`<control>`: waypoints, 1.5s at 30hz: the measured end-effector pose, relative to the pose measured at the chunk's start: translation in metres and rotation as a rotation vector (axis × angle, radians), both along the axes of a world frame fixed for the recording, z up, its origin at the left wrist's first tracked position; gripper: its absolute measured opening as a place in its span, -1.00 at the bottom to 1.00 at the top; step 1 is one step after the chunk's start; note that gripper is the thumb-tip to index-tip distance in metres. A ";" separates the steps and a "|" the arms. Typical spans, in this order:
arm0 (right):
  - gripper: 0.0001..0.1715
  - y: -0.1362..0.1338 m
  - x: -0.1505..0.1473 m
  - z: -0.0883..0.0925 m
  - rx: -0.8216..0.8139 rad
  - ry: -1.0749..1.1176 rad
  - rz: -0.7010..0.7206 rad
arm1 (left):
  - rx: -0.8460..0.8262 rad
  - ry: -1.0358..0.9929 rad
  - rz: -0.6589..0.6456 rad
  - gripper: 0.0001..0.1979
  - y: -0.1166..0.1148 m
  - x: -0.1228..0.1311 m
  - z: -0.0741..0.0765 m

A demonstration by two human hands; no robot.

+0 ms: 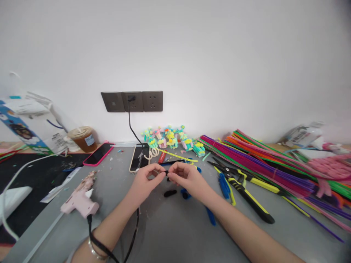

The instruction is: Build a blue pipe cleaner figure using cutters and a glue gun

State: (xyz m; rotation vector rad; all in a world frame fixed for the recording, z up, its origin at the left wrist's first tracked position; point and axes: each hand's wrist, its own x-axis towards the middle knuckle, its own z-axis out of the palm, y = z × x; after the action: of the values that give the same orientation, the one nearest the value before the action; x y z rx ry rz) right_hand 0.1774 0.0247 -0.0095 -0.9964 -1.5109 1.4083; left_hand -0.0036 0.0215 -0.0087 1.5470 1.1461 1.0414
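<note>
Left hand point(146, 181) and right hand point(189, 179) — fingers of both pinching a small black piece point(166, 172) between their tips. Black fuzzy strip point(170, 193) on worktop point(170, 233), just below the fingers; pliers point(248, 201) to their right — glue gun point(80, 204) left.

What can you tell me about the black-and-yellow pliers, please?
The pliers have dark, metal-looking jaws, a round pivot and two black-and-yellow handles, spread apart. They lie open on the grey table, right of the right hand, jaws pointing away and leftward. No hand touches them.
</note>
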 end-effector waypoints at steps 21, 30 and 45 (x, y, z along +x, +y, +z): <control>-0.56 0.001 0.003 0.003 -0.041 0.032 0.003 | -0.071 -0.053 0.013 -0.74 -0.001 0.000 0.001; -0.61 0.003 0.007 0.006 0.059 -0.065 0.016 | -0.133 -0.017 -0.006 -0.77 0.000 -0.001 0.002; -0.51 0.003 0.007 0.005 -0.019 -0.006 0.049 | -0.138 -0.033 0.009 -0.75 -0.002 -0.002 0.005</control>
State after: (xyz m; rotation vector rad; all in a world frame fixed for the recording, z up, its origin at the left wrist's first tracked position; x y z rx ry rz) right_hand 0.1840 0.0274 -0.0048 -0.9821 -1.5380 1.4578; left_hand -0.0058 0.0200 -0.0037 1.4126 1.1785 0.9694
